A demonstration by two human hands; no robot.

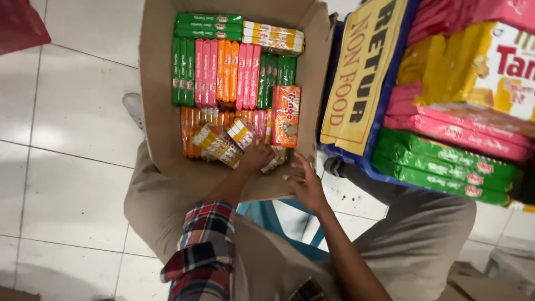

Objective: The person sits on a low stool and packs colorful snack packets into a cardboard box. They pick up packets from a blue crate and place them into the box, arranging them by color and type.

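An open cardboard box (159, 83) rests against my knees, filled with rows of slim green, pink and orange snack packets (223, 69). An orange packet (286, 114) stands upright at its right side. My left hand (257, 156), on an arm with a rolled plaid sleeve, reaches into the near end of the box. It is curled over a loose bunch of yellow-and-white packets (223, 142); its fingertips are hidden among them. My right hand (305, 181) hovers at the box's near right corner, fingers spread and holding nothing.
To the right stands a blue crate (370, 170) with a yellow sign panel (362, 72), stacked with large pink, green and yellow packs (446, 161). I sit on a blue stool (273, 220) over white floor tiles (72, 139). A red bag (19, 22) lies at the top left.
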